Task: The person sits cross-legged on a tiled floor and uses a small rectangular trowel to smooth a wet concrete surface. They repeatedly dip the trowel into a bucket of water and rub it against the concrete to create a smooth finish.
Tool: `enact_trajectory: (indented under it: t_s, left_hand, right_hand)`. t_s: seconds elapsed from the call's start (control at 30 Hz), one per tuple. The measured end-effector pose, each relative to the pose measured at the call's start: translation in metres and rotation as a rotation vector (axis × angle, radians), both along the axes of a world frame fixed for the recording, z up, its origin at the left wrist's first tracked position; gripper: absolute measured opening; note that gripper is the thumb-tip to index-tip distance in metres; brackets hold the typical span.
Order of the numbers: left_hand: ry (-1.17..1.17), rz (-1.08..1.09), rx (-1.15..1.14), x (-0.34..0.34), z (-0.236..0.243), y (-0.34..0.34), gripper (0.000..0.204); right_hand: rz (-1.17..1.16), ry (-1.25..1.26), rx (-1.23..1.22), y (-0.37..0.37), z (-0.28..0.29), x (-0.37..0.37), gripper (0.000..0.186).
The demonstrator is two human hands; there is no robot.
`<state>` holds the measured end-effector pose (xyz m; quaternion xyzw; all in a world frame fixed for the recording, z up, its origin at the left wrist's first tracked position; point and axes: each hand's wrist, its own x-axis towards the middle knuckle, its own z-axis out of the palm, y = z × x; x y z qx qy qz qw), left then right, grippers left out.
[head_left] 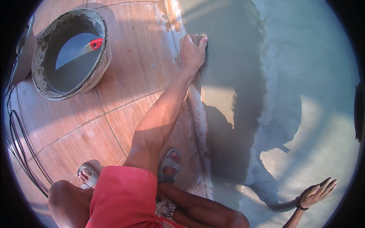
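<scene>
1. While your left hand (193,51) works at its top edge, the grey coated surface (304,76) is the biggest thing you could spoil. It looks damp and uneven in tone, with a rough lighter band down the middle. Uneven pressure could leave a gouge or a ridge there.
2. The wood-look tiled floor (76,133) carries pale splatter along the seam where it meets the grey surface. Your sandalled feet stand just beside that seam, so a slip on the residue could throw you into the fresh coat.
3. The crusted bucket (100,72) sits on the tiles, well apart from your working hand. Stretching for it from a crouch could tip you off balance.
4. The black cables (19,148) curve along the floor to your left, near one foot. Stepping back could snag them.
5. Your right hand (317,193) is open with its fingers extended and holds nothing. I cannot tell whether it touches the grey surface; if it leans there it could print the coat.
6. The grey block (200,41) is under your left hand's fingers, which curl over its top and press it to the surface near the seam. A tilted corner could dig in.
7. The red-handled trowel (78,49) rests inside the bucket, where its blade could slide under.
</scene>
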<state>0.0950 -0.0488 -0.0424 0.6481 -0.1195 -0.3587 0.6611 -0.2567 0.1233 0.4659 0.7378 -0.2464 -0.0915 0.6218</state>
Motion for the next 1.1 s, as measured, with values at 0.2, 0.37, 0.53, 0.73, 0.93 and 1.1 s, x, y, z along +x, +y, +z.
enact_trajectory:
  t_s: [0.2, 0.37, 0.53, 0.73, 0.93, 1.1]
  left_hand:
    - [0.226, -0.04, -0.112, -0.161, 0.004, 0.106, 0.049]
    - [0.13, -0.109, -0.144, -0.169, 0.009, 0.107, 0.048]
    - [0.017, 0.02, -0.058, 0.009, 0.004, -0.012, 0.047]
    - [-0.001, -0.062, -0.051, -0.017, 0.001, 0.013, 0.051]
    - [0.072, -0.166, -0.11, -0.192, 0.017, 0.14, 0.048]
    - [0.201, -0.268, -0.092, -0.255, 0.037, 0.2, 0.045]
  right_hand:
    - [0.025, 0.017, -0.022, 0.001, 0.007, -0.01, 0.049]
    - [0.03, 0.03, -0.006, 0.003, 0.005, -0.011, 0.051]
    - [0.022, 0.041, 0.015, 0.002, 0.005, 0.002, 0.049]
    - [0.023, 0.057, 0.022, 0.0, 0.01, -0.002, 0.049]
    - [0.044, 0.03, 0.027, 0.005, 0.009, -0.007, 0.049]
    - [0.056, 0.009, 0.042, 0.002, 0.002, -0.003, 0.047]
